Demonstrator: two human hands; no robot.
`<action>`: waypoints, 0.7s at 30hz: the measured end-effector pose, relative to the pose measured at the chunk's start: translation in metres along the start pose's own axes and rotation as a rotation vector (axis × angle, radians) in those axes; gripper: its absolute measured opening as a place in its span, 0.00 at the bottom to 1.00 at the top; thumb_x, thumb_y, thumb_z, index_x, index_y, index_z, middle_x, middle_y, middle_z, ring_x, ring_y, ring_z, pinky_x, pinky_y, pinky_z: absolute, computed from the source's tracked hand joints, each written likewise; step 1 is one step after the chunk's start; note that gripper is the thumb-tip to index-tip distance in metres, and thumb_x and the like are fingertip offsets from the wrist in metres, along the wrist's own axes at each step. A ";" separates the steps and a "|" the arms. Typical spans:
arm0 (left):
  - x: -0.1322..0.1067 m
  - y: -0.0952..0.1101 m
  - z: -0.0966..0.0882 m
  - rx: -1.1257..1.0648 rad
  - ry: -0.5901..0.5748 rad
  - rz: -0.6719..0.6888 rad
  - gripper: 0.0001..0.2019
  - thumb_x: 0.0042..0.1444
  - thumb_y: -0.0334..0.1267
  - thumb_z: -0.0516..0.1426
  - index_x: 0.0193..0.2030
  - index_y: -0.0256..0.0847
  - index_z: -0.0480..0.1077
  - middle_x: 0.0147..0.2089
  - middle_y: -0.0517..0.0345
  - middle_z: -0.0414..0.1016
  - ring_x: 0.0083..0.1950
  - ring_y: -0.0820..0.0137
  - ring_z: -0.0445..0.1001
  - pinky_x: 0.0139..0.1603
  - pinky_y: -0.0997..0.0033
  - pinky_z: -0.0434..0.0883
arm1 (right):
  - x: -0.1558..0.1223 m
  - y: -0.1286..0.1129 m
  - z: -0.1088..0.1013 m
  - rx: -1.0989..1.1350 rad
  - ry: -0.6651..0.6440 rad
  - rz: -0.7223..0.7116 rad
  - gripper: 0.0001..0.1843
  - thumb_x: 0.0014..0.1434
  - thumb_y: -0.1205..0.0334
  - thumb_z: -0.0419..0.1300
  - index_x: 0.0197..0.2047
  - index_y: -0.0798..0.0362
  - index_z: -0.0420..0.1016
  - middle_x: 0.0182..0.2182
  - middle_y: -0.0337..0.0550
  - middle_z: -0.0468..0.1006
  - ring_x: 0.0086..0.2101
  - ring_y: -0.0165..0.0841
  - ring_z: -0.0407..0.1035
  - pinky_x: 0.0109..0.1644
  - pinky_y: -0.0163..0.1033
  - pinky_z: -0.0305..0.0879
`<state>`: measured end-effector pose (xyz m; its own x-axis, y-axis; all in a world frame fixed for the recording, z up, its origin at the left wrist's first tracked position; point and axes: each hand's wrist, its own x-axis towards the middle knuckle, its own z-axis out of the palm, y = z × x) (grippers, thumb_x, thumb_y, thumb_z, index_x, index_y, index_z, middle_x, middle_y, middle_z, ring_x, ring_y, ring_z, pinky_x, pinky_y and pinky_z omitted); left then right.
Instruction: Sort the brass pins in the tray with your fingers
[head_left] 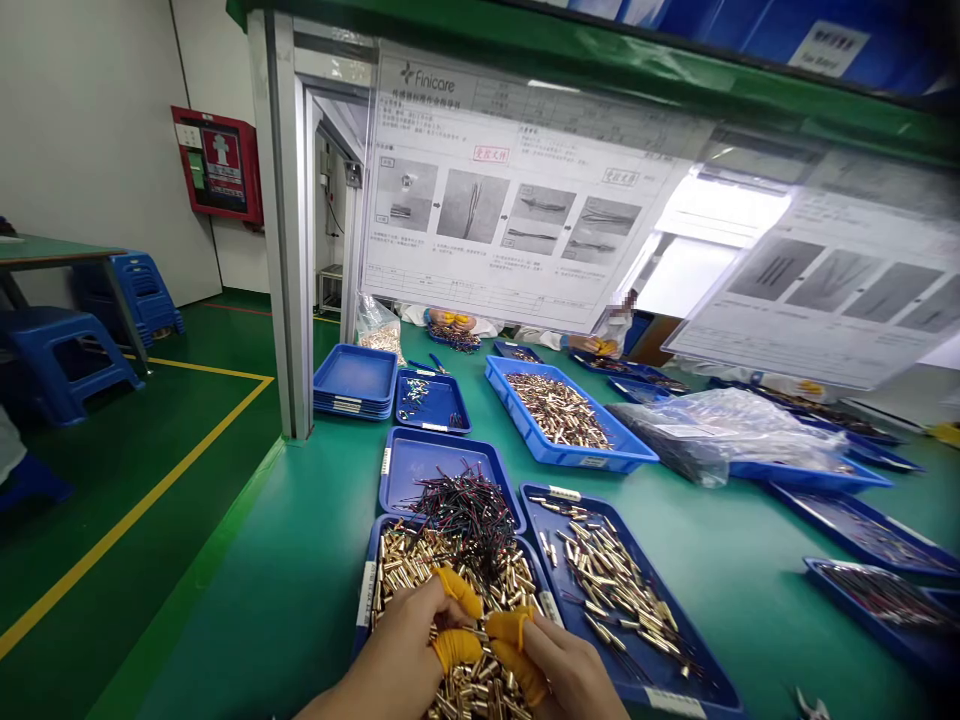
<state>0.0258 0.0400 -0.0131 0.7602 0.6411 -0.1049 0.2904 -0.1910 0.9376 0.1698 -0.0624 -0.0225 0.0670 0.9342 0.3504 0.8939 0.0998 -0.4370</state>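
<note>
Brass pins (409,572), one tray (373,545), two hands (394,655) (570,670)

Orange-yellow rubber finger cots (457,592), two visible per hand, worn on the left hand (397,650) and right hand (574,670); smooth, snug-fitting; forearms (345,697) unsleeved.

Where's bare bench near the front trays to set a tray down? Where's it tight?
Bare green bench lies left of the gold-pin tray. Another patch lies right of the adjoining blue tray. It's tight around the left hand and right hand, where the trays meet.
</note>
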 end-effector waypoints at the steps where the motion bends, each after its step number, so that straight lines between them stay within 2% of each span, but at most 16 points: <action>1: 0.000 0.000 0.000 0.005 -0.004 0.015 0.08 0.45 0.23 0.53 0.31 0.38 0.67 0.34 0.58 0.72 0.38 0.66 0.69 0.37 0.73 0.61 | 0.001 -0.003 -0.001 0.097 0.010 0.049 0.13 0.59 0.67 0.47 0.23 0.51 0.65 0.20 0.41 0.71 0.20 0.32 0.64 0.23 0.33 0.55; 4: 0.001 -0.002 0.001 -0.031 0.000 0.077 0.08 0.46 0.23 0.53 0.30 0.38 0.68 0.32 0.58 0.71 0.37 0.66 0.68 0.36 0.73 0.61 | 0.004 -0.011 -0.006 0.548 -0.033 0.262 0.11 0.57 0.55 0.56 0.29 0.52 0.72 0.21 0.40 0.72 0.24 0.33 0.67 0.27 0.34 0.59; 6: 0.001 -0.003 0.001 -0.091 0.016 0.087 0.06 0.47 0.25 0.54 0.30 0.38 0.67 0.32 0.57 0.71 0.37 0.66 0.68 0.36 0.72 0.62 | 0.004 -0.014 -0.008 0.896 -0.084 0.418 0.16 0.52 0.47 0.59 0.34 0.51 0.74 0.20 0.37 0.73 0.24 0.32 0.67 0.29 0.35 0.61; 8: 0.000 -0.005 0.002 -0.137 0.025 0.084 0.04 0.47 0.26 0.54 0.30 0.38 0.66 0.33 0.57 0.71 0.37 0.65 0.68 0.36 0.72 0.62 | 0.004 -0.013 -0.007 1.181 -0.095 0.554 0.19 0.49 0.45 0.62 0.37 0.51 0.74 0.17 0.34 0.73 0.20 0.28 0.66 0.28 0.33 0.60; 10: -0.001 -0.006 0.002 -0.135 0.021 0.090 0.04 0.48 0.26 0.54 0.30 0.38 0.67 0.33 0.56 0.71 0.37 0.65 0.68 0.36 0.72 0.63 | 0.005 -0.010 -0.002 1.350 -0.102 0.627 0.19 0.46 0.47 0.65 0.34 0.53 0.75 0.14 0.33 0.72 0.15 0.23 0.62 0.24 0.29 0.56; 14: -0.003 -0.006 0.001 -0.066 0.023 0.119 0.06 0.48 0.25 0.54 0.30 0.38 0.68 0.33 0.58 0.72 0.37 0.67 0.69 0.37 0.73 0.62 | 0.009 -0.005 0.014 1.412 -0.173 0.662 0.21 0.39 0.45 0.68 0.24 0.57 0.74 0.07 0.30 0.65 0.10 0.18 0.52 0.16 0.25 0.45; 18: -0.005 -0.002 0.000 -0.027 -0.014 0.168 0.08 0.47 0.23 0.54 0.28 0.39 0.69 0.31 0.62 0.73 0.36 0.70 0.69 0.36 0.77 0.62 | 0.012 -0.010 0.025 1.311 -0.164 0.723 0.22 0.36 0.45 0.69 0.20 0.56 0.69 0.06 0.28 0.63 0.08 0.17 0.50 0.13 0.24 0.44; 21: -0.006 0.000 0.001 0.012 -0.030 0.164 0.09 0.47 0.21 0.54 0.28 0.39 0.69 0.31 0.62 0.73 0.36 0.70 0.70 0.36 0.78 0.62 | 0.015 -0.017 0.023 1.234 -0.155 0.710 0.22 0.38 0.47 0.69 0.19 0.55 0.66 0.08 0.28 0.65 0.08 0.16 0.50 0.12 0.23 0.44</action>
<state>0.0216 0.0356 -0.0127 0.8147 0.5786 0.0389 0.1684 -0.3002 0.9389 0.1452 -0.0424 -0.0291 0.2083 0.9306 -0.3010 -0.2635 -0.2430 -0.9336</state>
